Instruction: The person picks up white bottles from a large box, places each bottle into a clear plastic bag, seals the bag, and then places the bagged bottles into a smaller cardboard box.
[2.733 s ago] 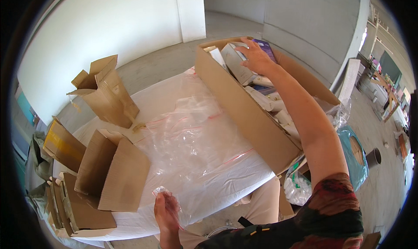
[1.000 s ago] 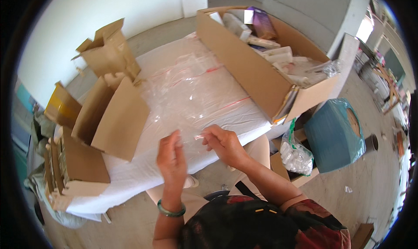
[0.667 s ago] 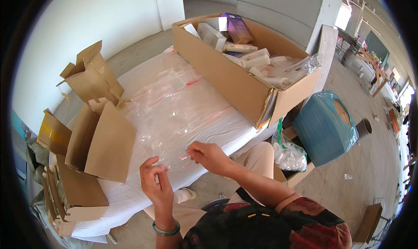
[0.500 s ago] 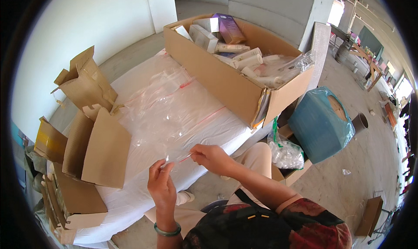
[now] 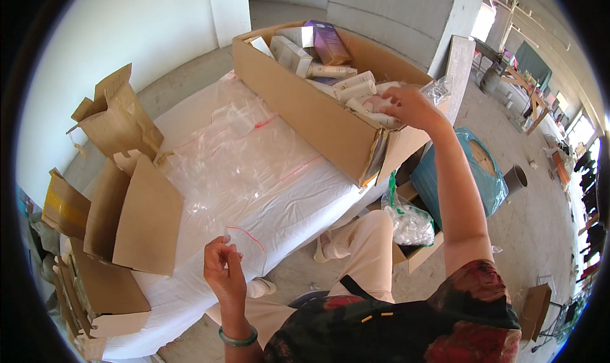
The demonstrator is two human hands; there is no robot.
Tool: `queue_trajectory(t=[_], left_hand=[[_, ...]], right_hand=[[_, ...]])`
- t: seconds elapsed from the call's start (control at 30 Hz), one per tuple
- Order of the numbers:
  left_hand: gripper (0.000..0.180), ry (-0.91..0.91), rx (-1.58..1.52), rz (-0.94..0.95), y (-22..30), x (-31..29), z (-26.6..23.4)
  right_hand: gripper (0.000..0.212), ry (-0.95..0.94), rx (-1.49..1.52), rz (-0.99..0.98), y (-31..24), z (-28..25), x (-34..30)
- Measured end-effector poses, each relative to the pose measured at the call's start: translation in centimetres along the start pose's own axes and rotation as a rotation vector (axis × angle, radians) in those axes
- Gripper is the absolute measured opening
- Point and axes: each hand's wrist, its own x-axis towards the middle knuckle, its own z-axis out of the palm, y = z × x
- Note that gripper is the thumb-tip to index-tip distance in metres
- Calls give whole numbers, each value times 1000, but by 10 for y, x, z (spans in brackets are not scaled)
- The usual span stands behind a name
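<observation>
My left hand point(image 5: 223, 269), a bracelet at its wrist, is closed in a pinch on a clear zip bag point(image 5: 262, 248) with a red seal strip. The bag hangs out to the right of the fingers over the white-covered table point(image 5: 286, 220). My right arm reaches forward over the rim of a large cardboard box point(image 5: 305, 118). In the box's near right end my right hand point(image 5: 413, 107) has its fingers apart, beside white cylindrical containers point(image 5: 357, 91). Some fingertips are hard to make out there.
Clear zip bags point(image 5: 235, 147) lie spread over the table. Opened cartons point(image 5: 149, 214) stand along its left side. Low on the right are a bag of small white pieces point(image 5: 410, 223) and a blue plastic-wrapped bundle point(image 5: 460, 175). A purple box point(image 5: 330, 43) lies in the large box.
My right hand has let go of the bag's red-striped edge and moved forward right into the large box. My left hand keeps the bag and has shifted slightly down and left.
</observation>
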Motion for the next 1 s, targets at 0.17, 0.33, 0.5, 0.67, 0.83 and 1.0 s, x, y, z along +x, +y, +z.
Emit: queue_trajectory(t=[0.17,0.33,0.5,0.67,0.83,1.0], left_hand=[[8,39,10,-8,6,-3,-2],[7,53,-7,10,4,-5,-9],[9,69,-62,-21,8,-4,-12],[13,50,-45,46,13,3,-11],[20,-24,5,-23,26,12,-6],[19,-12,101,-16,27,10,-8]], right_hand=[[45,-343,-180,-78,15,13,21],[46,-41,-74,-131,20,-7,2],[45,324,392,28,-17,-22,-52],[51,206,1488,51,-54,28,-96],[68,-331,1924,-64,-124,108,-127],[62,-758,2059,-23,-171,158,-138]])
